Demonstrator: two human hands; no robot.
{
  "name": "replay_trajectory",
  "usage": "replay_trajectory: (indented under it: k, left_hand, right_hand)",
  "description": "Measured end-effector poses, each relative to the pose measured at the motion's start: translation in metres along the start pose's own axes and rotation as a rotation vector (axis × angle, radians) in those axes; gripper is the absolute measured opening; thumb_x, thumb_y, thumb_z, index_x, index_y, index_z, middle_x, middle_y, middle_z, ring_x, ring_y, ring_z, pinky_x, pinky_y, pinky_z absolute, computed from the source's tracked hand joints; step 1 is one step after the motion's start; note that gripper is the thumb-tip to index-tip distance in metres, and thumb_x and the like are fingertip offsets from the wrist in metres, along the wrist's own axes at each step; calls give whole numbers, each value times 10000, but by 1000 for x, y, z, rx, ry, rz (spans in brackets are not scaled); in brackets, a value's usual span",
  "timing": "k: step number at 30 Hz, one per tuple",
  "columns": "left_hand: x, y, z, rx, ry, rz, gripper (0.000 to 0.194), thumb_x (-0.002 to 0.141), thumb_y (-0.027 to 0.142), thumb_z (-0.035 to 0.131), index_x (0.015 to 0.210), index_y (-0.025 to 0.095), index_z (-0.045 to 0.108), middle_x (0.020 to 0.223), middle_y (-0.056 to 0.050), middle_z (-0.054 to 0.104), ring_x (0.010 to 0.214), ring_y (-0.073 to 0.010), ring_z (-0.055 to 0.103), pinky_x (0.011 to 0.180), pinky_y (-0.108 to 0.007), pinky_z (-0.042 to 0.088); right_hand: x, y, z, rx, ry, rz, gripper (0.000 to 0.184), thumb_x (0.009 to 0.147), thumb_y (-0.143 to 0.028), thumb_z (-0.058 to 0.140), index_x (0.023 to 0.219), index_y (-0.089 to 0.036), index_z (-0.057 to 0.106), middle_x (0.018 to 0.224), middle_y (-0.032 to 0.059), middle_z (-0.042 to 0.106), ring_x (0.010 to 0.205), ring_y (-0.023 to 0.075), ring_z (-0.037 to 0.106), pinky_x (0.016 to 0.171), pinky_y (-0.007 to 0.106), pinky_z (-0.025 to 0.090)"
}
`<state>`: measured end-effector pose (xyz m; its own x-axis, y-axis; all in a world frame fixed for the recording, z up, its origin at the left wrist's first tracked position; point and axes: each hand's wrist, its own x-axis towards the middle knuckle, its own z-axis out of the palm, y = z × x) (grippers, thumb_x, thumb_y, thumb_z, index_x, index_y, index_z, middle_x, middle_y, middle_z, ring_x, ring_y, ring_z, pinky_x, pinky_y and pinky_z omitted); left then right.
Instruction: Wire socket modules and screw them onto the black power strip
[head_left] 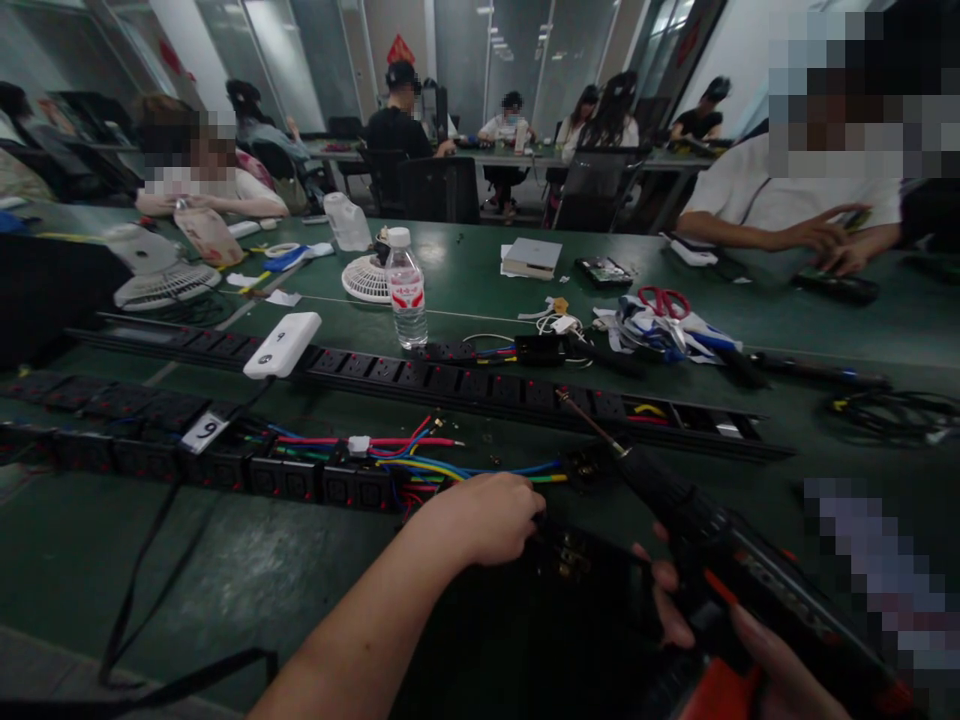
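Observation:
My left hand (487, 515) is closed at the end of a black part with brass contacts (571, 555); its fingertips are largely hidden. In my right hand (780, 655) is a black and orange electric screwdriver (720, 550). Its long thin bit (592, 418) points up and left over a long black power strip (450, 382), and I cannot tell whether it touches it. Beside my left hand lie loose coloured wires (427, 465), running from a row of black socket modules (289, 480). Another small black piece (589, 465) sits near the wire ends.
On the green table (450, 270) stand a water bottle (407, 290) and a white fan (366, 278). A white box (283, 345) rests on the power strip. Red-handled scissors (664, 302) lie on cloths. Across the table, a person's hands (832, 240) work on a dark item.

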<state>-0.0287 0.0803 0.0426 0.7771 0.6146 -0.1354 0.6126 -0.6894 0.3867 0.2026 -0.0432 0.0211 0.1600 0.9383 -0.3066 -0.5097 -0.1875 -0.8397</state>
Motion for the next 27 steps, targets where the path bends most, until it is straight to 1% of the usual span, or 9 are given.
replay_trajectory:
  k: [4, 7, 10, 12, 15, 19, 23, 25, 27]
  left_hand:
    - [2, 1, -10, 67, -87, -36, 215, 852, 281, 504, 912, 217, 700, 936, -94, 722, 899, -283, 682, 809, -414, 516]
    - [2, 2, -15, 66, -162, -83, 264, 841, 319, 478, 973, 245, 695, 959, -90, 726, 883, -280, 689, 738, -391, 536]
    - [3, 1, -18, 51, -220, -87, 296, 819, 326, 480, 1021, 262, 688, 982, -83, 726, 888, -273, 689, 709, -366, 539]
    - [4, 1, -19, 34, -256, -74, 300, 806, 315, 486, 1013, 255, 694, 959, -81, 730, 868, -262, 690, 680, -338, 533]
    - [6, 0, -20, 12, -287, -50, 278, 796, 293, 488, 939, 224, 716, 878, -83, 734, 813, -244, 690, 633, -303, 515]
    - [8, -1, -20, -13, -295, -41, 250, 786, 282, 517, 901, 216, 728, 819, -71, 730, 782, -220, 684, 622, -277, 502]
    - [7, -1, -17, -4, -291, -73, 233, 789, 310, 553, 929, 237, 724, 878, -69, 733, 832, -242, 688, 656, -301, 518]
    - [4, 0, -13, 27, -232, -90, 223, 817, 318, 545, 938, 239, 715, 905, -72, 730, 857, -253, 689, 683, -316, 526]
    - [1, 0, -6, 62, -131, -101, 217, 855, 311, 519, 950, 240, 701, 903, -71, 728, 861, -252, 691, 711, -326, 529]
  right_hand:
    - [1, 3, 3, -3, 42, 1, 425, 736, -357, 670, 1137, -218, 647, 855, 82, 708, 558, 169, 578, 535, 264, 530]
    - [1, 2, 8, -25, 72, -51, 380, 728, -343, 676, 1086, -216, 663, 844, 77, 710, 534, 164, 571, 528, 266, 527]
    - [0, -1, 13, -45, 69, -83, 351, 732, -341, 675, 1062, -222, 671, 838, 68, 713, 527, 158, 566, 546, 270, 531]
    - [-1, -3, 14, -50, 65, -90, 361, 736, -351, 673, 1074, -226, 668, 827, 60, 711, 532, 156, 564, 571, 271, 535]
    - [-1, -4, 14, -34, 50, -62, 407, 746, -356, 669, 1134, -237, 647, 832, 50, 703, 548, 155, 558, 567, 266, 532]
    - [1, -2, 8, 4, 24, -14, 433, 781, -337, 642, 1207, -272, 606, 863, 43, 696, 585, 165, 569, 571, 274, 537]
    - [3, -1, 6, 6, -7, -18, 445, 798, -328, 619, 1236, -265, 587, 862, 48, 698, 586, 164, 578, 612, 277, 545]
    - [3, -2, 7, -5, 11, -36, 435, 805, -320, 612, 1235, -257, 591, 864, 51, 699, 591, 164, 578, 608, 274, 544]
    - [4, -3, 8, -16, 23, -58, 433, 801, -324, 619, 1227, -245, 600, 856, 56, 696, 592, 169, 572, 555, 266, 531]
